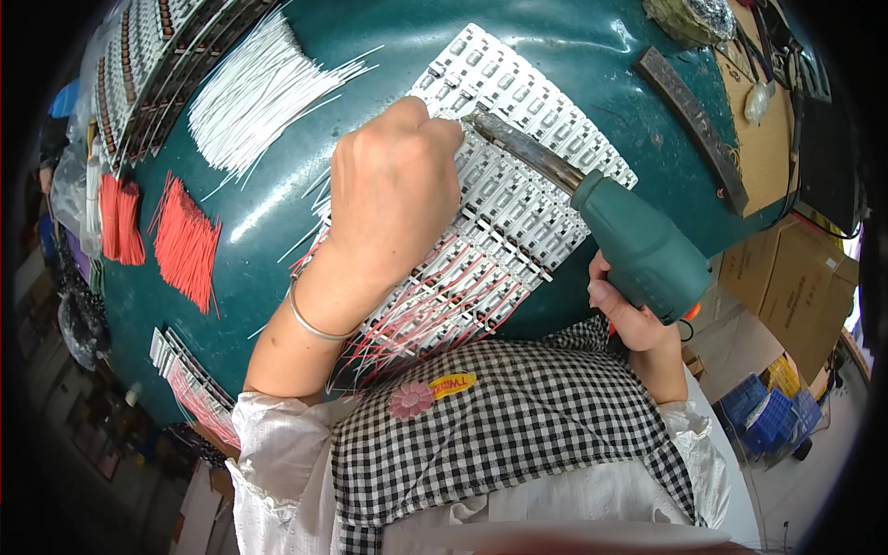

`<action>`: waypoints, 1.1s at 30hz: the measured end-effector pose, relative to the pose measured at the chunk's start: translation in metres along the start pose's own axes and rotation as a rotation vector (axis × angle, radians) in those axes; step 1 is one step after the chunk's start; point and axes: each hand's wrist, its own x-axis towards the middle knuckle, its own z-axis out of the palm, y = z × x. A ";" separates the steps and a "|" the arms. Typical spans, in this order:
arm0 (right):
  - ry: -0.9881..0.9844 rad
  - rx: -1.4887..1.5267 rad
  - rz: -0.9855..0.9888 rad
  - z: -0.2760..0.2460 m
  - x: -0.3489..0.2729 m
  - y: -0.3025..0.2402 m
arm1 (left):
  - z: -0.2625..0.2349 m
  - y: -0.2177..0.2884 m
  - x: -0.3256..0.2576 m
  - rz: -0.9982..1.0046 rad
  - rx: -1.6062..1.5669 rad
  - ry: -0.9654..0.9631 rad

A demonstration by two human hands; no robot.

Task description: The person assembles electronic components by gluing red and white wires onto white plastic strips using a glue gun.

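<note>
Soldering step under way: right hand [638, 314] wrapped around green soldering iron [592, 208], tip beside left hand [393, 185], curled fingertips pinning white board panel [518, 199]. Next likely needs tip steady on joint.

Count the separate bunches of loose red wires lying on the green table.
2: a small red wire bunch at the far left, and a larger red wire bunch beside it. Others may be hidden.

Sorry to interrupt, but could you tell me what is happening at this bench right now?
A person is soldering at a green table. The right hand grips a green soldering gun, its tip on a white panel of small circuit boards. The left hand rests fingers-down on the panel beside the tip. Red and white wires already stick out along the panel's near edge. Loose white wires and red wires lie to the left.
</note>
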 end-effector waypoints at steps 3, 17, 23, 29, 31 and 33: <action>0.139 0.171 0.312 0.004 0.004 -0.017 | -0.002 -0.004 0.004 0.012 0.011 -0.027; 0.213 0.366 0.179 -0.001 0.005 -0.026 | -0.010 -0.002 0.005 -0.023 0.099 -0.083; 0.270 0.428 0.143 0.001 -0.016 -0.010 | 0.009 -0.003 -0.013 0.154 0.127 0.195; 0.168 0.295 0.139 -0.002 -0.023 0.000 | 0.014 0.004 -0.018 0.110 0.022 0.168; 0.120 0.258 0.148 -0.002 -0.024 0.002 | 0.015 0.003 -0.018 0.097 0.016 0.135; 0.102 0.272 0.189 0.001 -0.021 0.000 | 0.013 0.003 -0.017 0.071 0.016 0.112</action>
